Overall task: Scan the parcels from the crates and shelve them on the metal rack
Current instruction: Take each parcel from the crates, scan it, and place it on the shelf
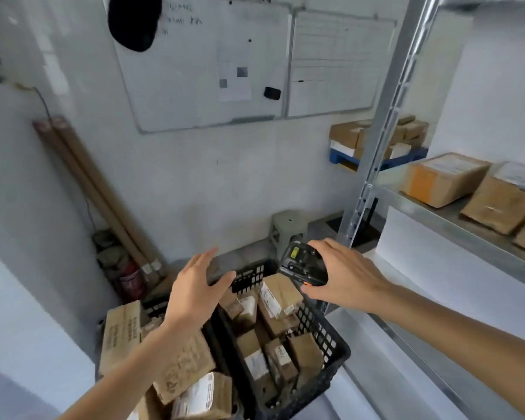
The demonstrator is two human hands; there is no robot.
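Several brown cardboard parcels (281, 295) lie loosely stacked inside a black plastic crate (331, 344) at the lower centre of the view; most carry white printed labels. A second group of parcels (182, 368) sits just to the left of that crate, touching its wall; whether they rest in another crate cannot be told. The metal rack (385, 147) stands on the right side, its perforated upright rising beside the crate. Two more boxes (446, 180) rest on the rack's middle shelf, side by side.

The room is white-walled. Two whiteboards (212, 65) hang on the far wall, with a sheet of paper and a dark eraser on the left board. Long cardboard tubes (94, 189) lean in the left corner. A grey stool (288, 227) stands on the floor behind the crate. Further boxes sit on a blue pallet (376, 160) behind the rack.

The right hand (346, 277) holds a black handheld scanner (303, 263) above the far end of the crate, fingers curled over its top and thumb beneath. The left hand (194, 286) hovers above the crate's left rim, palm down, fingers spread wide and holding nothing.
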